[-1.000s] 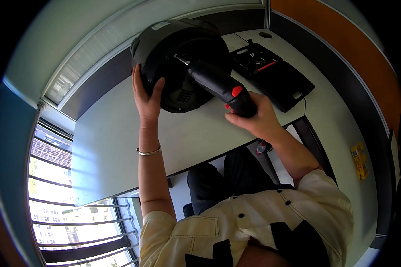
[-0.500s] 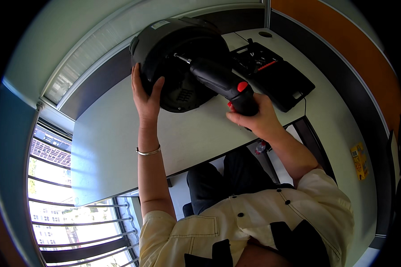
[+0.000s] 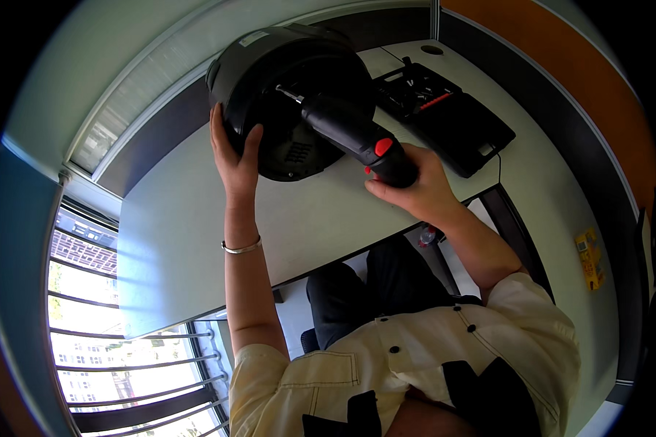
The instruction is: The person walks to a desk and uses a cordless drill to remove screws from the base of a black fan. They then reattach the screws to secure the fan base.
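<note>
A round black appliance (image 3: 270, 73) lies tipped on its side on the white desk (image 3: 182, 240), its underside with vent slots facing me. My left hand (image 3: 233, 156) presses flat against its lower left rim, a thin bracelet on the wrist. My right hand (image 3: 415, 186) grips a black electric screwdriver (image 3: 353, 135) with a red button. Its bit points up-left into the middle of the appliance's underside.
An open black tool case (image 3: 452, 116) lies on the desk to the right of the appliance. A yellow packet (image 3: 589, 258) sits on the right-hand desk. A window with railings (image 3: 87, 313) is at the left, and dark partition panels run behind the desk.
The screwdriver and my right hand have shifted slightly right and down along the desk. My left hand stays on the appliance's rim.
</note>
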Demonstrator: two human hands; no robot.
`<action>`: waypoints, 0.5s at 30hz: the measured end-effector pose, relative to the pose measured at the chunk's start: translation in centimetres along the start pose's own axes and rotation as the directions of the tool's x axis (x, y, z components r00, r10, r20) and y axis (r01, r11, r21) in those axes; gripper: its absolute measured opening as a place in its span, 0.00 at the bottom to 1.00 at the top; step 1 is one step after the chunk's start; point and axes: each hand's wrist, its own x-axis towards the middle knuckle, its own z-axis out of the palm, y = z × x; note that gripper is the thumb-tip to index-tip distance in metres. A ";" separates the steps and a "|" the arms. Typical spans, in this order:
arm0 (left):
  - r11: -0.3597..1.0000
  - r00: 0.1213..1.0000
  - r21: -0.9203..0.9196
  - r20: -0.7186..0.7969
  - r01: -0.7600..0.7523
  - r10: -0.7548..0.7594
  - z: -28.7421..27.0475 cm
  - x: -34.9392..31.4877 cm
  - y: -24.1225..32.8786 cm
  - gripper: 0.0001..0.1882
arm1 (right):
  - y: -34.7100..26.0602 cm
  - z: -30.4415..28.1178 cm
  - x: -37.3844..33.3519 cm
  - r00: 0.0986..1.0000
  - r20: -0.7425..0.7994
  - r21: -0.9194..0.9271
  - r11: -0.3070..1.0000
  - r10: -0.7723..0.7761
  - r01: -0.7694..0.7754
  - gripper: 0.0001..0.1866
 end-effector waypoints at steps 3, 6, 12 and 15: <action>0.999 1.000 0.035 0.004 -0.013 0.013 -0.1 -0.1 0.2 0.35 | -0.2 0.2 -0.1 0.999 -0.002 0.010 0.999 0.036 -0.036 0.11; 0.996 0.999 0.082 0.020 -0.033 0.031 -0.1 0.0 0.8 0.32 | -0.2 0.1 -0.1 0.995 0.012 0.116 0.988 0.099 -0.100 0.11; 0.995 0.999 0.087 0.020 -0.048 0.046 -0.1 0.1 0.8 0.32 | -0.1 0.2 0.1 0.989 0.066 0.268 0.952 0.134 -0.147 0.10; 0.996 0.999 0.079 0.021 -0.038 0.036 0.0 0.0 0.7 0.32 | 0.1 0.1 0.2 0.988 0.080 0.310 0.939 0.130 -0.149 0.11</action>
